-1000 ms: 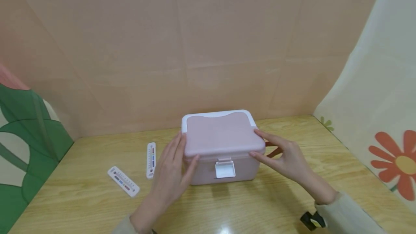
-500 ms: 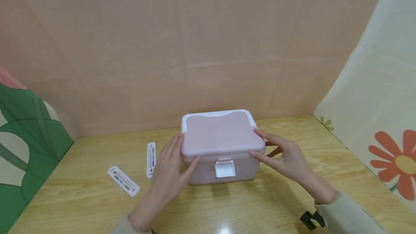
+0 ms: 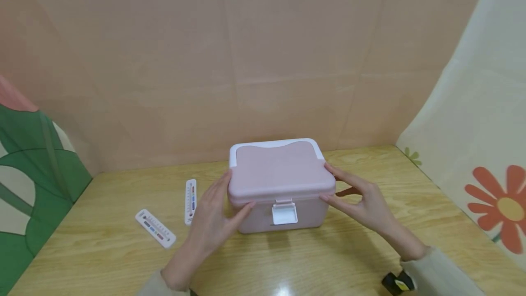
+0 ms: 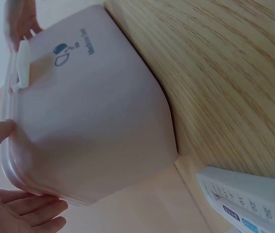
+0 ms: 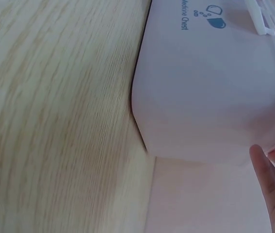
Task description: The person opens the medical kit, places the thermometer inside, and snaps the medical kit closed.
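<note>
A pink medicine chest (image 3: 283,172), its lid down and edged in white at the back, stands on the wooden table. Its white front latch (image 3: 285,214) sticks outward. The left hand (image 3: 211,214) holds the front left corner of the lid, thumb on the front rim and fingers along the side. At the opposite corner, the right hand (image 3: 361,200) grips the lid's edge between thumb and fingers; some of its fingers are hidden behind the side. In the left wrist view the left fingers (image 4: 38,208) lie against the lid's side.
Two white thermometer cards lie left of the chest: one slanted card (image 3: 155,228) and one upright-lying card (image 3: 191,201), close to the left hand. A tan backdrop (image 3: 246,67) rises behind the table (image 3: 102,250), and a flower-printed cloth (image 3: 472,127) hangs at the right.
The left hand has shifted slightly left, and the left side of the chest has moved a little the same way. The right fingers have moved slightly rightward along the lid's edge.
</note>
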Available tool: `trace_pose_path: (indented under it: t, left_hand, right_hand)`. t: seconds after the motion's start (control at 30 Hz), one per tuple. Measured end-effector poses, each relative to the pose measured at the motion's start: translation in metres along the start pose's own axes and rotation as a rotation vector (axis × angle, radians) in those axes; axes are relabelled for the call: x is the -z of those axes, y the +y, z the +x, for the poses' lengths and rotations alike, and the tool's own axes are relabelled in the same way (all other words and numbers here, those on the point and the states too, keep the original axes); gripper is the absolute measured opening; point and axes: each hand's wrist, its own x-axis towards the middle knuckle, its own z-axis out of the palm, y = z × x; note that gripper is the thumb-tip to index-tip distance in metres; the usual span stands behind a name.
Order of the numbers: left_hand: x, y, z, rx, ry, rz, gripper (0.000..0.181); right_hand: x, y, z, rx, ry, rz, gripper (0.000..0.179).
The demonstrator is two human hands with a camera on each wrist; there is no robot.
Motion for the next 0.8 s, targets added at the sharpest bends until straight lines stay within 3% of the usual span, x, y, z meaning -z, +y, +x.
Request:
trace_pose_path:
  t: [0.43,0.8]
  left_hand:
    - [-0.0001,0.0002,-0.0015,0.040,0.005,-0.036,0.084]
    - [0.0012,0.0033,0.0001,0.058,0.013,-0.069,0.083]
  right_hand:
    - [-0.0018,-0.0010,-0.0021,-0.051,0.000,0.028,0.066]
    - [0.0031,-0.0080,-0.0006,-0.177,-0.012,-0.012,0.065]
